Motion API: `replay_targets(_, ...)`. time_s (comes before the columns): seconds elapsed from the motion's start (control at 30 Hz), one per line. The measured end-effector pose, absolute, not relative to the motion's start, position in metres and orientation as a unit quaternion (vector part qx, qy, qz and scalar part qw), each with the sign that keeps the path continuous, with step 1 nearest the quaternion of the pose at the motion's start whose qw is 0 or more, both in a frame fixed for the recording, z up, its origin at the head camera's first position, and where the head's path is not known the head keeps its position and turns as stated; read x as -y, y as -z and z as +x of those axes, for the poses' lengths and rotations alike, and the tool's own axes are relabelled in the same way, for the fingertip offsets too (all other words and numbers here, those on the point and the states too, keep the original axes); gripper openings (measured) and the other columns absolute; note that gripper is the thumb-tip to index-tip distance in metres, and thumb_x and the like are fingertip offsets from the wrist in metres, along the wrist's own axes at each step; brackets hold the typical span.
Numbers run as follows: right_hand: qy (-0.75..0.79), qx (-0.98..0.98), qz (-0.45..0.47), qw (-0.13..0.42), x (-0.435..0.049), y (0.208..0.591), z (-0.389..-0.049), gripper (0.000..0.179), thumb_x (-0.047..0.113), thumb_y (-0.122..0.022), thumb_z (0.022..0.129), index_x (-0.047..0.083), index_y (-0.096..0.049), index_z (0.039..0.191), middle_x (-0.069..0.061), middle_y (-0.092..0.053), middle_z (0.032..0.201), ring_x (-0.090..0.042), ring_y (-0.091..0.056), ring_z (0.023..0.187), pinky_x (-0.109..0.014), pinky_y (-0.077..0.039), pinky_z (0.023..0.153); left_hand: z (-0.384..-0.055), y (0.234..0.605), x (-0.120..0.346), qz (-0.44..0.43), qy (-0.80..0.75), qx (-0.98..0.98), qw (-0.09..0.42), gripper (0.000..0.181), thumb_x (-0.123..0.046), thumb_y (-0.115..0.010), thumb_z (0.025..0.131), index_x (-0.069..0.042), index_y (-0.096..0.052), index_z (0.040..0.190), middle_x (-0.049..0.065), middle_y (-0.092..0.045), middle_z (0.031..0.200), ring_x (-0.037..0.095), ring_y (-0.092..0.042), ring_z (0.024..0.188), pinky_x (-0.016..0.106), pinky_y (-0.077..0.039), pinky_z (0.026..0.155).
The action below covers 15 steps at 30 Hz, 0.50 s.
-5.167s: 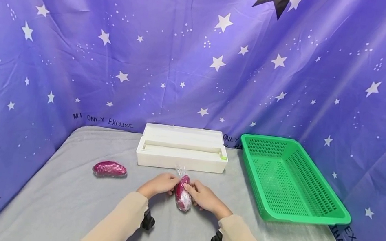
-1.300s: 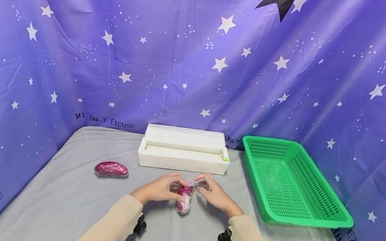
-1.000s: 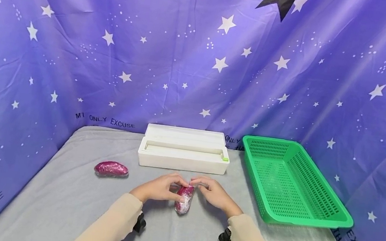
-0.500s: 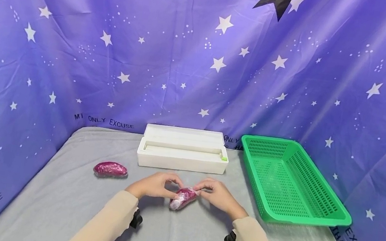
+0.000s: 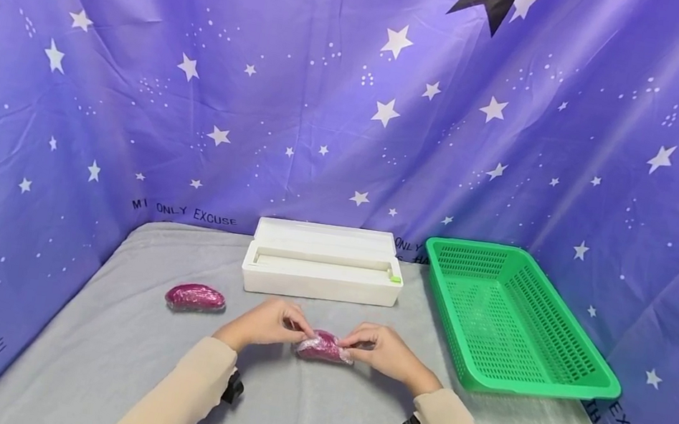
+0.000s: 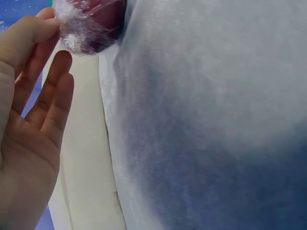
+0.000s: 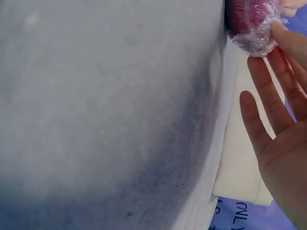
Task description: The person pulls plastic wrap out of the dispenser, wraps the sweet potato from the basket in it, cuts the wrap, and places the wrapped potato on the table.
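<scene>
Between my hands lies an elongated purple-red vegetable wrapped in cling film, set crosswise over the grey cloth. My left hand pinches the film at its left end between thumb and forefinger; the left wrist view shows this crumpled film, with the other fingers spread below. At the right end my right hand pinches the wrapping too, and in the right wrist view film is bunched over the vegetable's rounded tip. A second wrapped purple-red vegetable rests to the left, apart from both hands.
Behind the hands stands a long white box with its lid raised and a small green piece at its right end. A green perforated basket sits at the right. Grey cloth covers the table, and a purple star-printed curtain encloses it.
The wrapped vegetable has turned from pointing away to lying crosswise. The left hand has shifted from gripping its side to pinching its left end; the right hand now pinches the right end.
</scene>
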State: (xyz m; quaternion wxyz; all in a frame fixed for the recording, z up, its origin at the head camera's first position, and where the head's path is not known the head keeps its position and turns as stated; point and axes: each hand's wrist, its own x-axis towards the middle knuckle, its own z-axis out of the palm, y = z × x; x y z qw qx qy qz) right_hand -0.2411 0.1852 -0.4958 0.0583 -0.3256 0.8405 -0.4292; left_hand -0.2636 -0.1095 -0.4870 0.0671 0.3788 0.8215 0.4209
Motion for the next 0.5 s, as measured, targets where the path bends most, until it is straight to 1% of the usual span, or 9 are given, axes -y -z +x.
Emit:
replay_targets(0.1, 0.432, -0.841, -0.320, 0.064, -0.1850, 0.4954, -0.2406, 0.019, 0.017, -0.075, 0.090, 0.014, -0.078, 0.109, 0.003, -0.072, 0.103, -0.015, -0.065, 0.095, -0.036, -0.054, 0.086, -0.2626, 0.4878, 0.1106, 0.387, -0.415, -0.822, 0.051, 0.014, -0.010, -0.074, 0.090, -0.017, -0.081, 0.099, -0.012, -0.070, 0.092, 0.006, -0.065, 0.085, 0.027, -0.056, 0.081)
replay_targets(0.23, 0.428, -0.848, -0.303, 0.076, -0.1847, 0.4946, -0.2400, 0.022, 0.018, -0.071, 0.094, 0.015, -0.075, 0.115, 0.003, -0.071, 0.109, -0.013, -0.064, 0.095, -0.029, -0.053, 0.083, -0.2608, 0.4895, 0.1117, 0.376, -0.417, -0.826, 0.047, 0.016, -0.022, -0.080, 0.087, -0.021, -0.081, 0.102, -0.012, -0.071, 0.096, 0.009, -0.066, 0.091, 0.028, -0.055, 0.085)
replay_targets(0.33, 0.425, -0.854, -0.289, 0.077, -0.1841, 0.4942, -0.2398, 0.022, 0.019, -0.069, 0.095, 0.015, -0.074, 0.117, 0.004, -0.071, 0.110, -0.013, -0.064, 0.094, -0.028, -0.053, 0.083, -0.2601, 0.4906, 0.1120, 0.365, -0.409, -0.835, 0.044, 0.026, -0.032, -0.086, 0.080, -0.025, -0.080, 0.104, -0.015, -0.070, 0.099, 0.008, -0.065, 0.096, 0.031, -0.053, 0.089)
replay_targets(0.43, 0.429, -0.857, -0.274, 0.080, -0.1832, 0.4941, -0.2399, 0.022, 0.020, -0.067, 0.097, 0.015, -0.074, 0.118, 0.003, -0.071, 0.106, -0.017, -0.064, 0.085, -0.029, -0.054, 0.075, -0.2600, 0.4915, 0.1124, 0.363, -0.397, -0.842, 0.040, 0.038, -0.033, -0.090, 0.075, -0.027, -0.078, 0.110, -0.016, -0.068, 0.104, 0.008, -0.063, 0.101, 0.034, -0.051, 0.093)
replay_targets(0.5, 0.434, -0.857, -0.265, 0.083, -0.1825, 0.4936, -0.2403, 0.023, 0.021, -0.064, 0.099, 0.015, -0.073, 0.120, 0.002, -0.071, 0.103, -0.019, -0.063, 0.078, -0.029, -0.053, 0.069, -0.2602, 0.4927, 0.1127, 0.366, -0.388, -0.845, 0.035, 0.045, -0.030, -0.091, 0.073, -0.026, -0.075, 0.115, -0.015, -0.067, 0.110, 0.008, -0.061, 0.105, 0.035, -0.049, 0.096)
